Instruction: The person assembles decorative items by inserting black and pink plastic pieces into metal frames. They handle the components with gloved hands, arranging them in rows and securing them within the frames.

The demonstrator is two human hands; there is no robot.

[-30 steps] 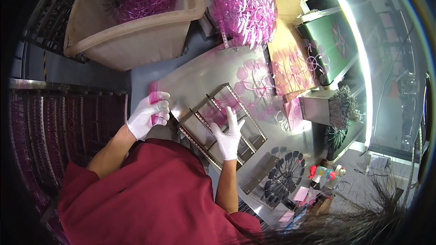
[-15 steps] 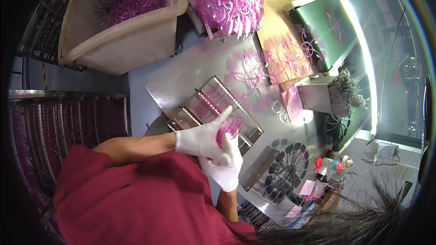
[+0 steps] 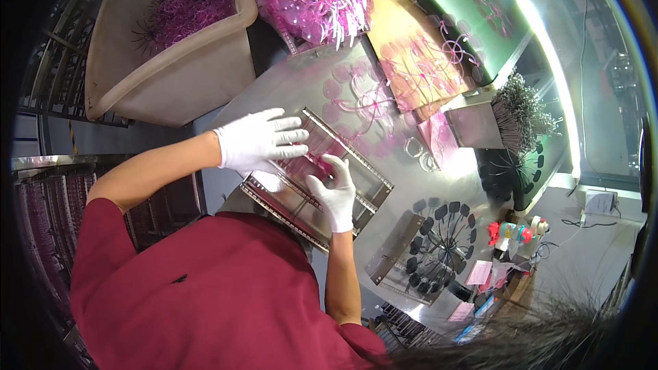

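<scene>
A metal rack with slotted bars point(image 3: 346, 138) lies on the steel table in front of me. My left hand point(image 3: 257, 140), in a white glove, is stretched flat over the rack's left side, its fingers straight and a little apart. Also gloved in white, my right hand point(image 3: 336, 195) curls its thumb and fingers around pink translucent pieces point(image 3: 319, 164) inside the rack. The left fingertips come close to those pieces. How many pieces the right hand grips is hidden by the fingers.
Pink wheel-shaped parts with round discs point(image 3: 373, 104) lie on the table beyond the rack. Black ones point(image 3: 445, 243) rest at the right. A large beige bin point(image 3: 171, 79) stands at the far left. A metal box of thin stems point(image 3: 476, 127) sits at the right.
My hands, pressed together around a stack of pink pieces before, have come apart. The left has moved up and left and spread out; the right has lowered the pieces into the rack.
</scene>
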